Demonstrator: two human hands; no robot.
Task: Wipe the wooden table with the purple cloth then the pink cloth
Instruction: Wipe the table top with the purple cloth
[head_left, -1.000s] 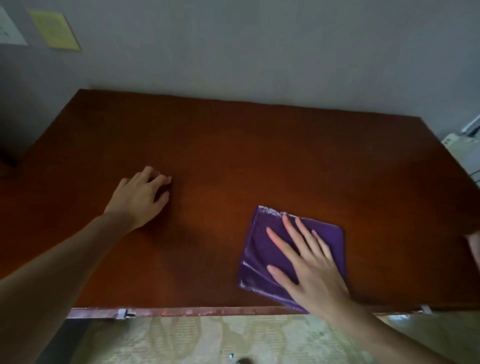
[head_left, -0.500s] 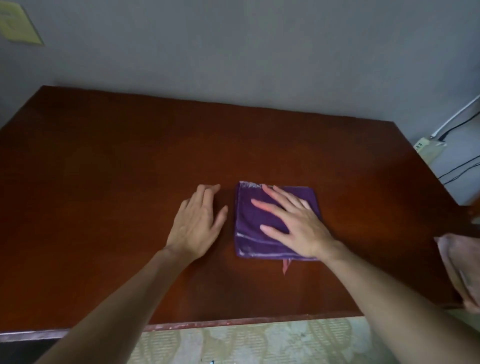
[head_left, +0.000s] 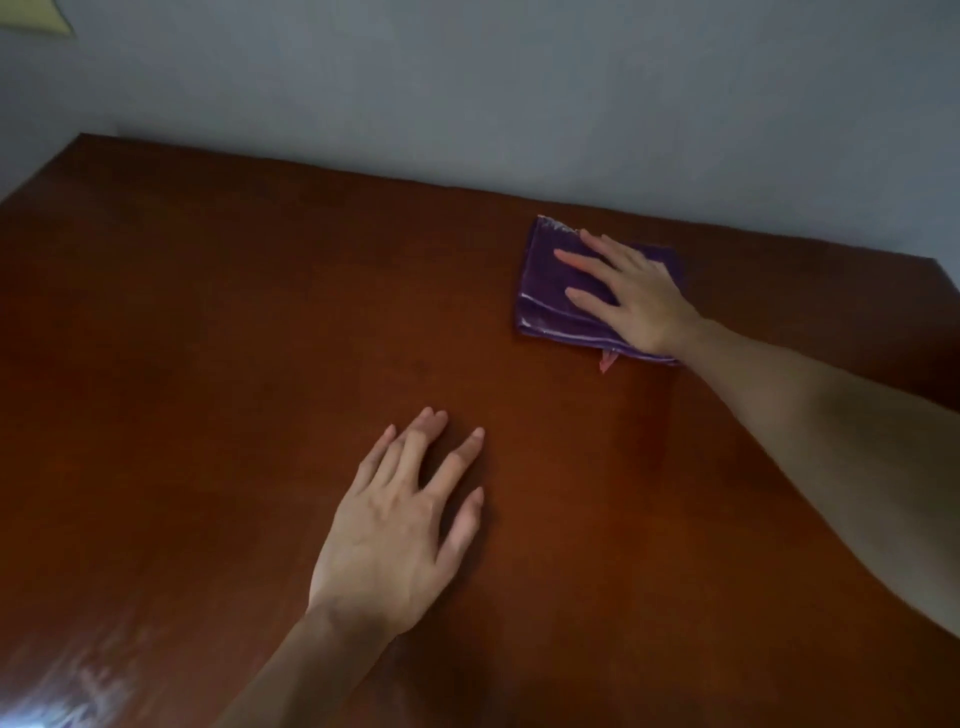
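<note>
Your left hand (head_left: 395, 535) lies flat and empty on the wooden table (head_left: 208, 338), your right hand (head_left: 631, 296) presses the purple cloth (head_left: 550, 291) flat near the far edge, where uneven pressure may bunch its folds.

The right hand (head_left: 631, 293) is lying flat with fingers straight and spread, pressing down on the purple cloth (head_left: 550, 291) near the far edge of the tabletop (head_left: 208, 338), arm stretching well forward. The left hand (head_left: 400, 525) is resting palm down, fingers fanned, nearer the middle.
</note>
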